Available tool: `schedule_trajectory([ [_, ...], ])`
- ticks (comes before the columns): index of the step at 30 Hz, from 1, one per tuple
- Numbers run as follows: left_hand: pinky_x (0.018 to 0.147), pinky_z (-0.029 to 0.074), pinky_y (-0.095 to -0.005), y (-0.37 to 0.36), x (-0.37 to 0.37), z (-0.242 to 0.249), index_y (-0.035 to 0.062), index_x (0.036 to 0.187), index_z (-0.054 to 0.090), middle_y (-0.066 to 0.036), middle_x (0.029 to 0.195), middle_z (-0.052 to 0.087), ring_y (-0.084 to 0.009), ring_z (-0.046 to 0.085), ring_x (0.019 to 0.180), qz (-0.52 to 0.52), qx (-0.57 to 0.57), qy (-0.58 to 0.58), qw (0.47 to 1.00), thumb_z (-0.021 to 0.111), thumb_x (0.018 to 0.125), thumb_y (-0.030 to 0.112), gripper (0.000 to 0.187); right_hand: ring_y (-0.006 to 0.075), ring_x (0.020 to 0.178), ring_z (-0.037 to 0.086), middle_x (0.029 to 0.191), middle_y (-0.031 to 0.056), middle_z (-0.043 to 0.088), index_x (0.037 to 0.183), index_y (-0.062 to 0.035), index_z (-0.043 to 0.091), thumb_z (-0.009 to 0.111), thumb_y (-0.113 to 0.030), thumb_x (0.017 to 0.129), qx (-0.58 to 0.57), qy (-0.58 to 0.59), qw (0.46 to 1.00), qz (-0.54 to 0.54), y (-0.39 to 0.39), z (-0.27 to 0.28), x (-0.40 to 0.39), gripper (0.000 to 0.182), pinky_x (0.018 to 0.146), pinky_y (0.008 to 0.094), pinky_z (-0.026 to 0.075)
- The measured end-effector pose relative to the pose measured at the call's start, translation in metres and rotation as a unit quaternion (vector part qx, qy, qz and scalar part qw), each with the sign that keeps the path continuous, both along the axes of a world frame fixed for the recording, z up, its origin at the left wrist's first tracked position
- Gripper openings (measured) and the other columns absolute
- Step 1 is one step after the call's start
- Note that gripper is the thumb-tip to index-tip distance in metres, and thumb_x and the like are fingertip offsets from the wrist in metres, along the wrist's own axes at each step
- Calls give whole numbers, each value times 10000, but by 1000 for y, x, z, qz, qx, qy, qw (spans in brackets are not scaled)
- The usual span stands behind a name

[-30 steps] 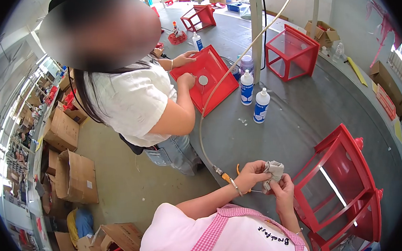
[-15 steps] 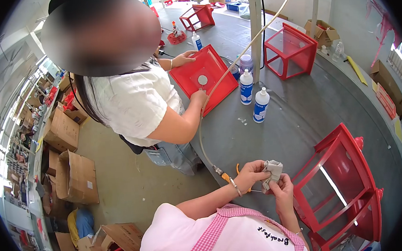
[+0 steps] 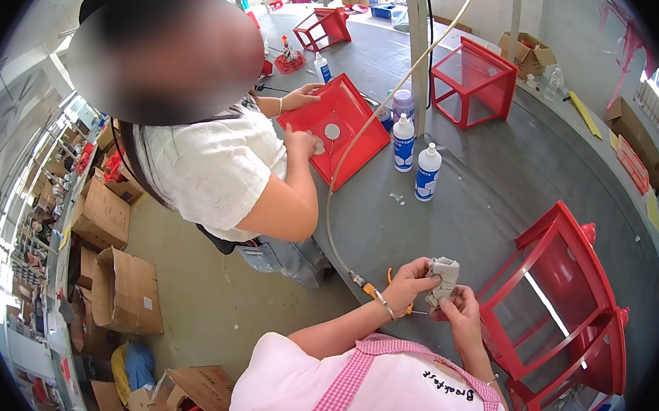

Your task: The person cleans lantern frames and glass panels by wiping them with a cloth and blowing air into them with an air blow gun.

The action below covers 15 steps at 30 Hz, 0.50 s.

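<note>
Between my two hands is a folded pale grey cloth [image 3: 443,280]. My left hand [image 3: 410,285] pinches its left side, and a bracelet is on that wrist. My right hand [image 3: 461,310] grips the cloth's lower end between thumb and fingers. An orange air gun [image 3: 371,289] on a hose lies at my left wrist, partly hidden by the hand. Right of my hands a red frame with clear panels [image 3: 557,296] rests on the grey table [image 3: 489,194].
Across the table corner a co-worker [image 3: 228,170] holds a red square tray [image 3: 354,120] and a small cloth. Glue bottles [image 3: 427,174] stand mid-table beside a post [image 3: 420,54]. Another red frame [image 3: 476,84] is behind. The hose [image 3: 405,78] hangs across. Cardboard boxes [image 3: 125,288] lie left.
The cloth in my hands has shifted slightly up and left, its folds changed. The co-worker's near hand has moved left and up across the red tray.
</note>
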<state>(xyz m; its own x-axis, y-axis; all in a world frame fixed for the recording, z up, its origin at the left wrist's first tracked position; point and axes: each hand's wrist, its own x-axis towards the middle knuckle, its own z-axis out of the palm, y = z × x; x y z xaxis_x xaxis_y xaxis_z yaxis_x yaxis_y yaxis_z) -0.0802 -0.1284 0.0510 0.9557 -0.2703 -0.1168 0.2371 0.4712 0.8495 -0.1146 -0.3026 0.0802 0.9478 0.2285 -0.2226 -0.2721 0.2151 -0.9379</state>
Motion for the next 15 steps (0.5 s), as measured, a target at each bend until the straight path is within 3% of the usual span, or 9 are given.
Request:
schedule_trajectory([
  [3,860,476,-254,1,1,3,35,1119,592,-12,1034,643,-83,598,956,24,-3,10,1000,624,925,69,200,138,795,657,968,97,665,1220,63,484,633,-76,906,-39,2,999,17,-7,13,-5,374,683,261,546],
  [6,890,472,-259,4,4,-4,34,1145,594,-22,1072,642,-96,598,988,22,-9,26,999,614,924,53,223,126,787,651,943,89,667,1242,50,525,640,-74,891,-262,-129,956,18,-25,40,-8,390,696,251,533],
  [8,905,470,-261,5,4,-7,33,1158,595,-28,1091,641,-102,598,1004,21,-12,34,999,609,923,45,235,122,787,640,912,77,666,1200,10,585,645,-60,876,-266,-169,948,-32,-40,70,-7,337,708,250,521],
  [12,900,469,-254,5,2,-9,30,1169,588,-28,1086,643,-103,602,996,8,2,47,999,613,924,52,247,127,982,602,1038,49,629,1212,-13,584,600,-48,907,-374,-264,879,-137,-101,110,10,308,864,288,488],
  [15,885,471,-251,4,-1,-10,32,1173,584,-23,1080,643,-101,605,986,0,18,49,999,622,923,65,255,185,1079,579,1138,79,604,1260,-29,564,597,-91,926,-416,-305,835,-190,-156,119,29,342,962,337,446],
])
